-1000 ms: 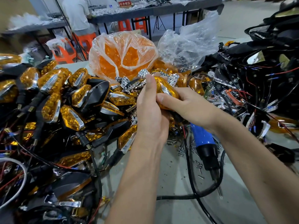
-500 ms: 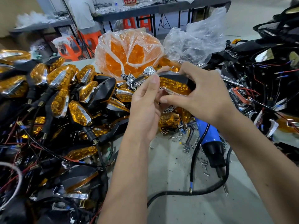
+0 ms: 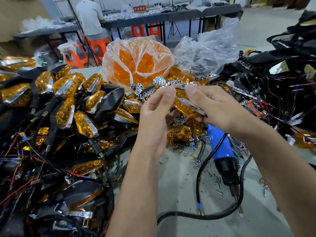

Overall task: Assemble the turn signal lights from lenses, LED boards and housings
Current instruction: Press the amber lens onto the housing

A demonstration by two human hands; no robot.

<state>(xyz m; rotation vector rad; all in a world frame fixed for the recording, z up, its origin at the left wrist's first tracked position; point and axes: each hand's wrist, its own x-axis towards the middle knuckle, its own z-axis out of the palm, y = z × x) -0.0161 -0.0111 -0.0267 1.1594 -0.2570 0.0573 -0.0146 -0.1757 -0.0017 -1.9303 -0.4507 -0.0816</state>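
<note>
Both hands, left hand [image 3: 153,117] and right hand [image 3: 220,108], gripped an amber turn signal light [image 3: 185,106] with curled fingers, at 12 o'clock above the blue screwdriver [image 3: 220,151].

Two bare forearms come into the picture from the lower edge, and no sleeve, glove, watch or ring is visible on them. The left hand [image 3: 153,120] and the right hand [image 3: 220,108] are also uncovered, with short, plain nails on the fingers [image 3: 171,93] that show. The arms are visible only from about the elbow to the hands, so any clothing higher up is outside the view.
</note>
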